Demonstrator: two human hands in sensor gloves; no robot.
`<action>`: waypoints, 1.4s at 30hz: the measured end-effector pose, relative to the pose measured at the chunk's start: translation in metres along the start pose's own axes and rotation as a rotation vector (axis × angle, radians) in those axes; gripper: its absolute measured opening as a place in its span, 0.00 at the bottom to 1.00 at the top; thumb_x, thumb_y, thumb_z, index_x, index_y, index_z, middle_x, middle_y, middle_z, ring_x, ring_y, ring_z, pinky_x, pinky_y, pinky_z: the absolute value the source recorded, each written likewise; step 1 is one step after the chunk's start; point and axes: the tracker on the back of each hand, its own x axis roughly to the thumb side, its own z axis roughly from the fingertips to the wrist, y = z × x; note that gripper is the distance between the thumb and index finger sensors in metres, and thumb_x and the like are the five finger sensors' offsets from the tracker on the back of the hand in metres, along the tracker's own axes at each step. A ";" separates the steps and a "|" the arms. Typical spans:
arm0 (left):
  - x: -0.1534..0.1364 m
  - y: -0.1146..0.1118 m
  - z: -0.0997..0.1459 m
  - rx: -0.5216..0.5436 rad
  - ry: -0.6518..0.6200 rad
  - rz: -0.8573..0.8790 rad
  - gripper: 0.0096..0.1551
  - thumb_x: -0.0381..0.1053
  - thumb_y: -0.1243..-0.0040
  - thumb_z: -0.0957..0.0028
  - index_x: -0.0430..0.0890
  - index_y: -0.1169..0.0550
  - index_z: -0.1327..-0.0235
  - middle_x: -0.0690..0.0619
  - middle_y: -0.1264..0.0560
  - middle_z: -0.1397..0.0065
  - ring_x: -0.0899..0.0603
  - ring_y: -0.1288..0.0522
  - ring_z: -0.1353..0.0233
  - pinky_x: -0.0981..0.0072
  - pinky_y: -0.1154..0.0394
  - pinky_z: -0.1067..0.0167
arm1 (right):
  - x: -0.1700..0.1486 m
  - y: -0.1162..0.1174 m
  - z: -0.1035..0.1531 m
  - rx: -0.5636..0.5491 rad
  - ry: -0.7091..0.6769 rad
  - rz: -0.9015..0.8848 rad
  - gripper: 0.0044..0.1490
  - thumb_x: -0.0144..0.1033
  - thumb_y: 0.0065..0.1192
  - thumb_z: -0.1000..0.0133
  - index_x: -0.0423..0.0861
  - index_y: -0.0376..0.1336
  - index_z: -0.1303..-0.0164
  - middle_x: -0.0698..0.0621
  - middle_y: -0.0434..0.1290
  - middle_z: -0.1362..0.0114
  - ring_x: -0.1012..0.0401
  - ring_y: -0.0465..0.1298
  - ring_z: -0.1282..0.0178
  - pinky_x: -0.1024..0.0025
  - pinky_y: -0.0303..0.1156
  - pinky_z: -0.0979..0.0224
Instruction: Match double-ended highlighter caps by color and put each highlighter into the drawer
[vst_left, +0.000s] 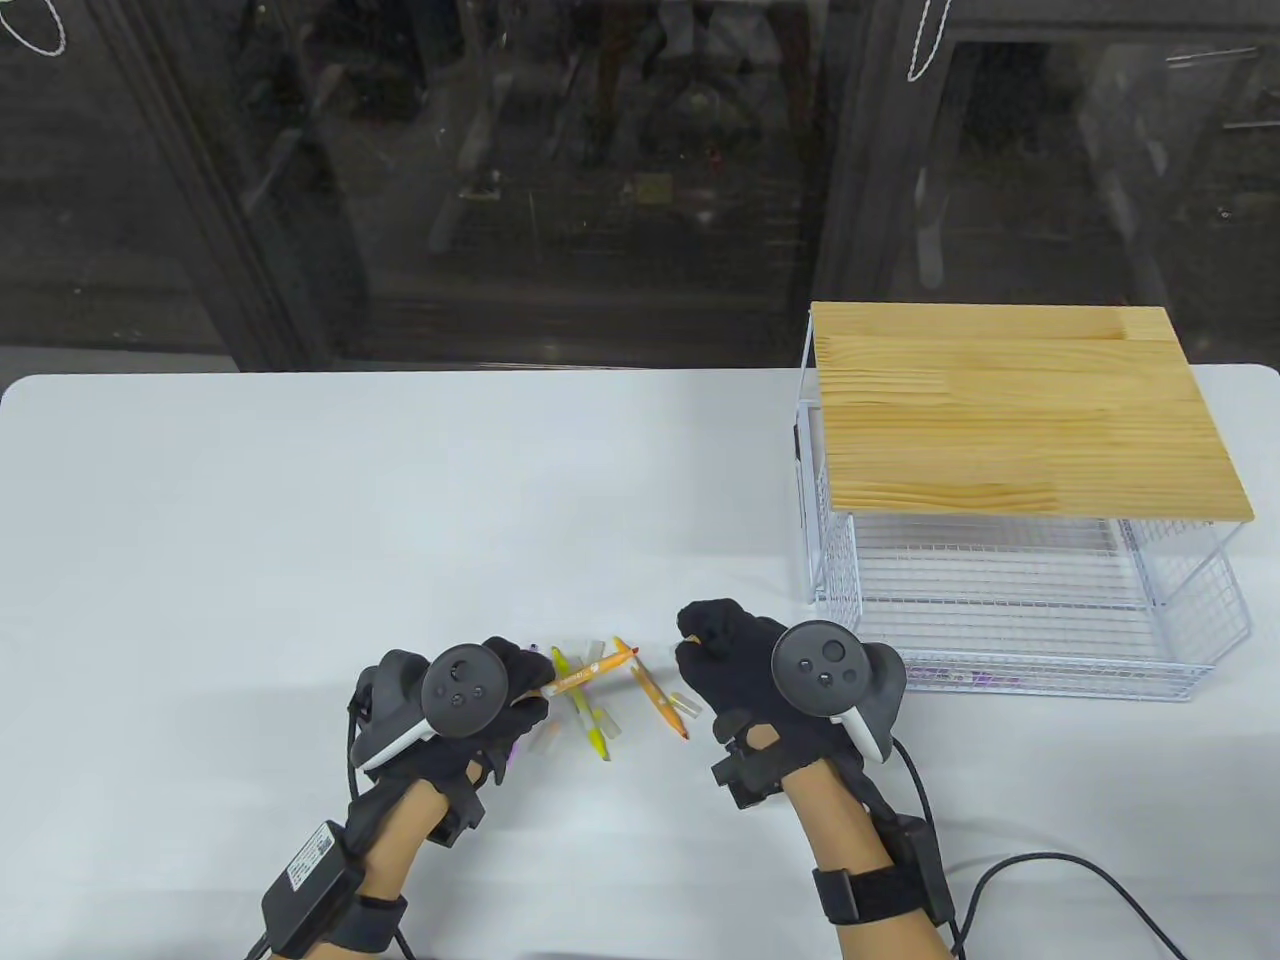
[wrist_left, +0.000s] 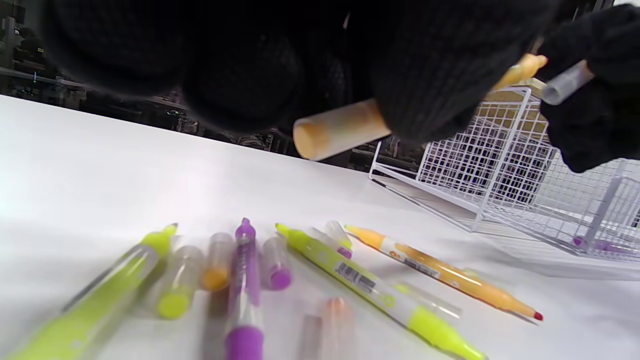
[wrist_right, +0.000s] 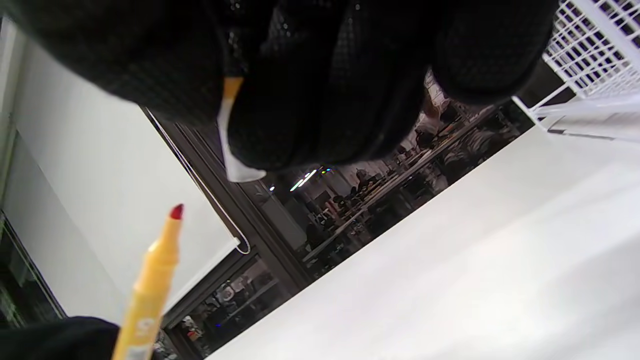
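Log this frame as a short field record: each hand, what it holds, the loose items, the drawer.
left hand: grips an orange highlighter, one end capped, the other tip bare
right hand: fingers curled, pinching a clear cap near that bare tip
loose on table: a second orange highlighter, uncapped; yellow-green highlighters; a purple one; several loose caps
wire drawer: pulled out under a wooden top; something purple lies inside, too small to tell what
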 end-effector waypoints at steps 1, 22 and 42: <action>0.001 -0.001 0.000 -0.004 -0.004 -0.002 0.26 0.56 0.29 0.58 0.55 0.16 0.45 0.54 0.18 0.40 0.43 0.17 0.53 0.46 0.19 0.58 | 0.000 0.000 0.000 -0.001 -0.001 -0.015 0.25 0.52 0.73 0.52 0.59 0.72 0.45 0.56 0.85 0.48 0.56 0.84 0.51 0.50 0.76 0.42; 0.005 -0.002 0.000 -0.021 -0.014 -0.016 0.26 0.56 0.29 0.58 0.55 0.16 0.45 0.54 0.18 0.39 0.43 0.17 0.53 0.46 0.19 0.57 | 0.000 0.017 -0.001 0.158 -0.021 -0.072 0.26 0.50 0.73 0.51 0.59 0.71 0.42 0.55 0.84 0.44 0.54 0.82 0.48 0.48 0.74 0.39; 0.001 0.000 0.001 0.030 -0.002 0.017 0.26 0.55 0.31 0.57 0.56 0.17 0.44 0.55 0.20 0.36 0.39 0.20 0.41 0.41 0.21 0.50 | 0.001 0.021 -0.001 0.223 -0.031 -0.005 0.27 0.48 0.73 0.51 0.56 0.72 0.40 0.54 0.84 0.43 0.53 0.82 0.47 0.47 0.73 0.38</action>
